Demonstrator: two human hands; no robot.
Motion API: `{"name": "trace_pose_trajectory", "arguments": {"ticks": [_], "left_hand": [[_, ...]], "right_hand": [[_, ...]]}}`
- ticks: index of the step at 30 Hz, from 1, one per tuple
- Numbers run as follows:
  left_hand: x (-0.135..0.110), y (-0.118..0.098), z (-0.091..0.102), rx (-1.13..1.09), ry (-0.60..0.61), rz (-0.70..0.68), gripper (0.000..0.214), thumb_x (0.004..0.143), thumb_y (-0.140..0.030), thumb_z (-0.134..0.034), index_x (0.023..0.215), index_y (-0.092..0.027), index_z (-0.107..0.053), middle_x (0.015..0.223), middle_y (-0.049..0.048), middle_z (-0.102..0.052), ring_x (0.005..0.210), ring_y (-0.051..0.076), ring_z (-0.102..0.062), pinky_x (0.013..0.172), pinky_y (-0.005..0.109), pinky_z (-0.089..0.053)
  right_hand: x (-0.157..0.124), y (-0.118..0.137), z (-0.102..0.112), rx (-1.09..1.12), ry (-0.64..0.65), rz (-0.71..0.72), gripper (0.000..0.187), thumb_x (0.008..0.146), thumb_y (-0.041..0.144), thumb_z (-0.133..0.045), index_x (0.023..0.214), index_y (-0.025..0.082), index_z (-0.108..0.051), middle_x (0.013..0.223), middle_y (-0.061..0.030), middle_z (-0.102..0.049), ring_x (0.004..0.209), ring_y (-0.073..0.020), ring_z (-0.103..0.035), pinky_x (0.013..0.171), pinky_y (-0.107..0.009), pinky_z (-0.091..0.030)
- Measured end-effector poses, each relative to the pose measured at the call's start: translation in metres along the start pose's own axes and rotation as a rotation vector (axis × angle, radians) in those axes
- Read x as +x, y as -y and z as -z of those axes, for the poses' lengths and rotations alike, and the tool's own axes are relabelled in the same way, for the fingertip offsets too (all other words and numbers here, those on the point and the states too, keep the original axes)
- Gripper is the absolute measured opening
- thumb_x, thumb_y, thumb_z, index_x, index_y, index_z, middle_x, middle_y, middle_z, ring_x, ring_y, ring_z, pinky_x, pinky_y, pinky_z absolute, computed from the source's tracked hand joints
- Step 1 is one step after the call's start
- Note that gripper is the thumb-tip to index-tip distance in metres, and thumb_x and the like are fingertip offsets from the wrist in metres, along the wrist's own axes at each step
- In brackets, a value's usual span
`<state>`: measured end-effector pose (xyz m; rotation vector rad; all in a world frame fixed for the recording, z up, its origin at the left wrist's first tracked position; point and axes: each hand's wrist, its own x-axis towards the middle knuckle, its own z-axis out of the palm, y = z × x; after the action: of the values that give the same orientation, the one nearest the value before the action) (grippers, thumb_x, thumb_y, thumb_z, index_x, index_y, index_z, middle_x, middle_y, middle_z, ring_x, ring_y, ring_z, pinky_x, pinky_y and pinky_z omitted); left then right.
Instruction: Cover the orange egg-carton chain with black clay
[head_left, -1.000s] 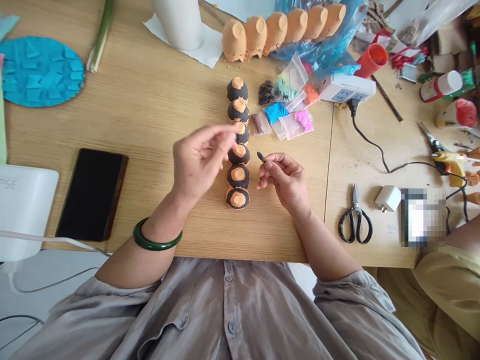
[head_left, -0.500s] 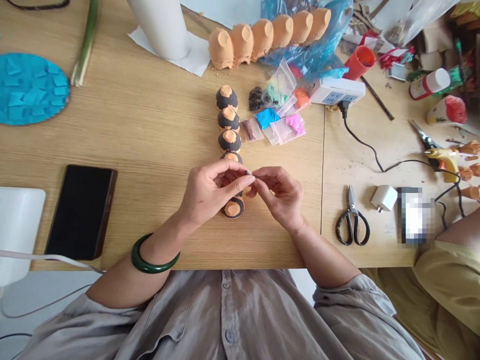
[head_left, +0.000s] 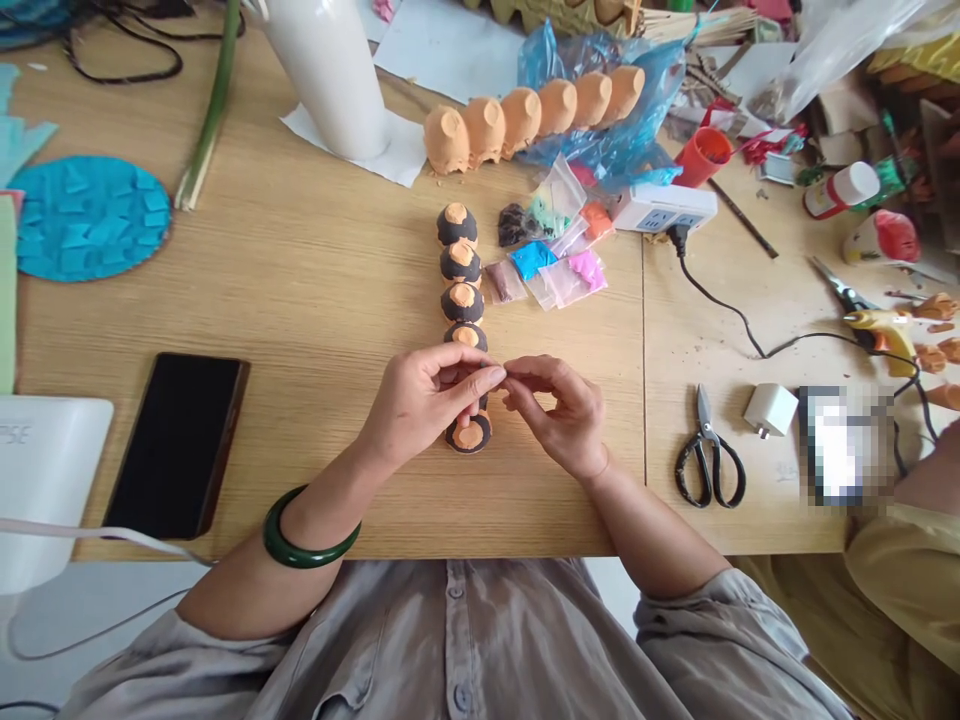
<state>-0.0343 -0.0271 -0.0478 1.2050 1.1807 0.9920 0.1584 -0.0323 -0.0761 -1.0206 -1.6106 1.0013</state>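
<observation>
My left hand (head_left: 427, 400) and my right hand (head_left: 559, 410) meet fingertip to fingertip over the near end of a strip of orange egg-carton cups with black-coated sides (head_left: 460, 285). Both pinch a tiny dark piece of clay between thumbs and forefingers; it is almost hidden now. The nearest cup (head_left: 469, 435) shows just under my left fingers. A green bangle (head_left: 300, 545) circles my left wrist. Small bags of coloured clay (head_left: 555, 255) lie just right of the strip.
A second plain orange cup row (head_left: 525, 115) lies on blue plastic at the back. Black phone (head_left: 176, 445) left, white cylinder (head_left: 330, 75), blue disc (head_left: 82, 215), scissors (head_left: 705, 455), power strip (head_left: 660, 207), glue gun (head_left: 881, 325) right. Another person's yellow sleeve (head_left: 907, 580) is at bottom right.
A second ago my hands were apart, the right one holding a small dark clay piece. They have come together over the strip's near end, and both pinch the piece.
</observation>
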Motion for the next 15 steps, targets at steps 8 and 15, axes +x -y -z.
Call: {"name": "trace_pose_trajectory", "arguments": {"ticks": [8, 15], "left_hand": [[0.0007, -0.0043, 0.0006, -0.114, 0.06, 0.102, 0.014, 0.091, -0.03, -0.083, 0.09, -0.016, -0.082, 0.064, -0.0029, -0.067, 0.049, 0.007, -0.058, 0.05, 0.017, -0.051], [0.0021, -0.0046, 0.0018, -0.185, 0.108, 0.172, 0.018, 0.083, -0.028, -0.091, 0.092, -0.015, -0.082, 0.054, -0.0055, -0.062, 0.046, 0.007, -0.055, 0.048, 0.016, -0.049]], "right_hand": [[0.0035, -0.0028, 0.0003, -0.098, -0.011, 0.281, 0.019, 0.102, 0.009, -0.073, 0.116, 0.022, -0.074, 0.098, -0.0018, -0.081, 0.077, -0.0105, -0.078, 0.072, -0.021, -0.068], [0.0034, -0.0036, -0.0007, -0.14, -0.023, 0.337, 0.019, 0.101, 0.009, -0.073, 0.115, 0.022, -0.072, 0.092, -0.0007, -0.079, 0.074, -0.0106, -0.077, 0.067, -0.02, -0.065]]}}
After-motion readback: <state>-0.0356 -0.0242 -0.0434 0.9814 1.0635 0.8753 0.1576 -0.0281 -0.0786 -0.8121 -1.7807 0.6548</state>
